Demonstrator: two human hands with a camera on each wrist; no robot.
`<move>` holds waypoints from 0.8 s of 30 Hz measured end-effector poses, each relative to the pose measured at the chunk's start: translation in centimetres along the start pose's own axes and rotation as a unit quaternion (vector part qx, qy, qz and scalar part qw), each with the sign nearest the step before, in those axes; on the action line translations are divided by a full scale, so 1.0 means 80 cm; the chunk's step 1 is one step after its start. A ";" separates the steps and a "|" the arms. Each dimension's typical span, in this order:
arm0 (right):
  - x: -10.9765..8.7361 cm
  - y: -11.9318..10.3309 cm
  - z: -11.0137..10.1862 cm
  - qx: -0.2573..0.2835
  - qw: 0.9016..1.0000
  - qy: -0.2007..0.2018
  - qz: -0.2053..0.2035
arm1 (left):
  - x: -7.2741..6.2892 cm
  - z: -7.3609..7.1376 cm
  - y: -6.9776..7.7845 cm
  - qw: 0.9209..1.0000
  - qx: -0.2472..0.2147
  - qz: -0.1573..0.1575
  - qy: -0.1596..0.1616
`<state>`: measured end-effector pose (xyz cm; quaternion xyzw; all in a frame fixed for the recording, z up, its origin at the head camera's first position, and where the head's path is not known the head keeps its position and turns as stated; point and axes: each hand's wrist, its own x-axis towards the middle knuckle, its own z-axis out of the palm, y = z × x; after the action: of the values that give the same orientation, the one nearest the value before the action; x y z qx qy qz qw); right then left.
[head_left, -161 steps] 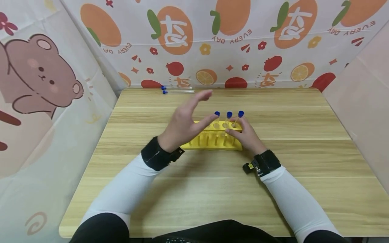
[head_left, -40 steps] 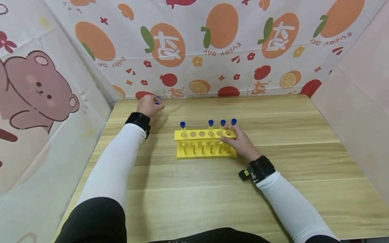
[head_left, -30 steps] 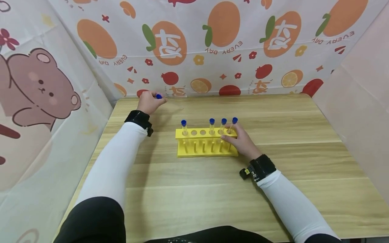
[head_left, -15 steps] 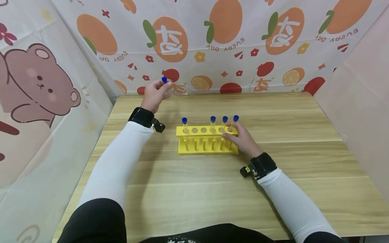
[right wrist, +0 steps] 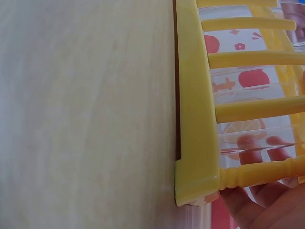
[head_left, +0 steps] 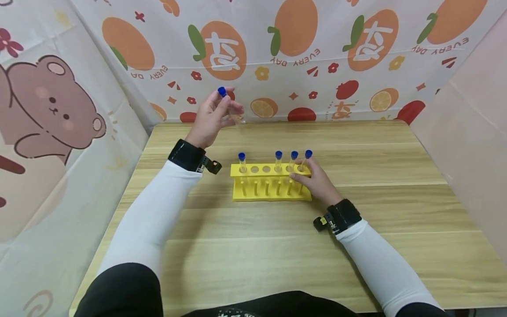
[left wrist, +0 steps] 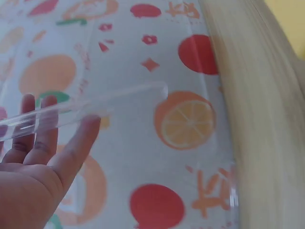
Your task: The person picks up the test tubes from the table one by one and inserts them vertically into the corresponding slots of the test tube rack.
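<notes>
My left hand (head_left: pixel 207 122) pinches a clear test tube (left wrist: pixel 128 95) with a blue cap (head_left: pixel 222 91), raised above the back of the table. The tube lies slanted across the fingers, its rounded end sticking out to the right in the left wrist view. A yellow test tube rack (head_left: pixel 265 174) stands mid-table. My right hand (head_left: pixel 320 184) grips the rack's right end, thumb at the front, with some fingers hidden behind it. Several blue-capped tubes stand in the rack: one tube (head_left: pixel 242 165) at the left end, the others at the right. Two holes between them hold nothing.
At the table's back edge, the end of another clear tube (left wrist: pixel 233 191) shows, mostly hidden behind my left hand in the head view. A printed fruit curtain (head_left: pixel 332 26) hangs right behind the wooden table (head_left: pixel 277 246).
My left hand went from the rack to the tubes at the back edge, took hold of one and lifted it up and slightly right. My right hand has stayed on the rack.
</notes>
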<state>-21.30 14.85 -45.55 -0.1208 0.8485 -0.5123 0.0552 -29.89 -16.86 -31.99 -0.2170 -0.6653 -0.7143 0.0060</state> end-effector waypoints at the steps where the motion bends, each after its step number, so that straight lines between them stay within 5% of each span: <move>1: 0.000 0.000 0.000 0.001 1.000 0.000 0.001 | -0.001 0.004 0.002 1.000 0.008 0.007 -0.008; 10: 0.001 0.001 0.000 0.001 1.000 -0.003 0.004 | -0.018 0.045 0.035 0.989 0.129 0.042 -0.063; 18: 0.002 -0.002 -0.001 0.002 1.000 -0.001 0.003 | -0.034 0.077 0.047 0.953 0.249 0.147 -0.084; 24: 0.004 -0.002 -0.001 0.005 1.000 0.000 0.004 | -0.046 0.084 0.041 0.942 0.286 0.155 -0.083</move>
<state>-21.57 14.79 -45.34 -0.1170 0.8464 -0.5162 0.0580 -23.58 -11.88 -29.91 -0.3650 -0.7981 -0.4633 0.1232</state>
